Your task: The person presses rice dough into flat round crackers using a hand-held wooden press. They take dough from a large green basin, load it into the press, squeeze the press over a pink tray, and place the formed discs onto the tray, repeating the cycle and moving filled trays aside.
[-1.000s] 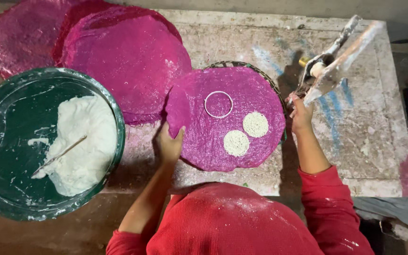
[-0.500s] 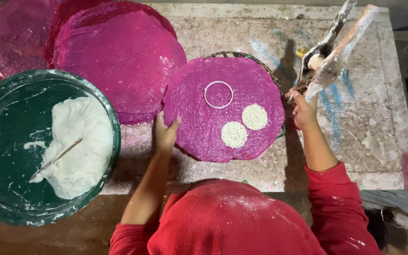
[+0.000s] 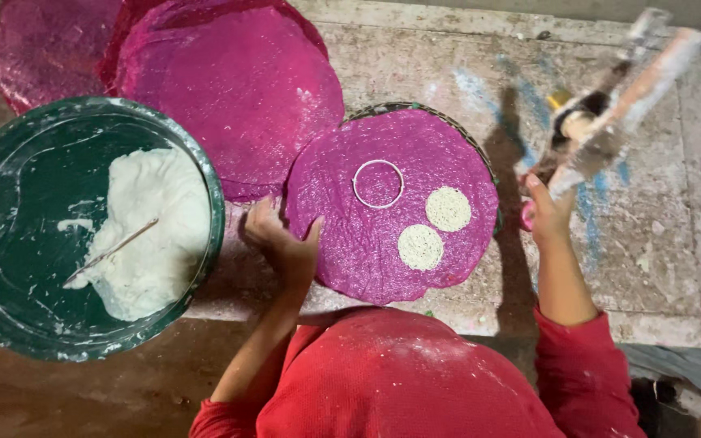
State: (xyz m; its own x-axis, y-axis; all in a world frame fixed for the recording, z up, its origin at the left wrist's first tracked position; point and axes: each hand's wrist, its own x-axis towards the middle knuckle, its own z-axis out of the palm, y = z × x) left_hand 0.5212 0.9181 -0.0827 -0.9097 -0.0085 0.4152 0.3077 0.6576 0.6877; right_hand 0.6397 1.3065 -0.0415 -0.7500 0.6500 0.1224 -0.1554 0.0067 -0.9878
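Note:
A round magenta sheet (image 3: 367, 259) lies over a round tray on the stone table. On it sit a white ring (image 3: 378, 183) and two small white dough discs (image 3: 448, 208) (image 3: 420, 246). My left hand (image 3: 281, 239) grips the sheet's left edge, thumb on top. My right hand (image 3: 549, 212) is raised just off the sheet's right edge, shut on a long, dough-smeared scraper tool (image 3: 610, 113) that points up and to the right. Something small and pink shows under that hand's fingers.
A green basin (image 3: 10, 243) at the left holds white batter (image 3: 156, 227) with a thin stick in it. Two larger magenta sheets (image 3: 229, 89) (image 3: 42, 49) overlap at the back left. The worn table top (image 3: 651, 243) has blue paint marks at the right.
My right hand and the scraper have shifted slightly to the right. My left hand has stayed at the sheet's left edge. The discs and ring have not moved.

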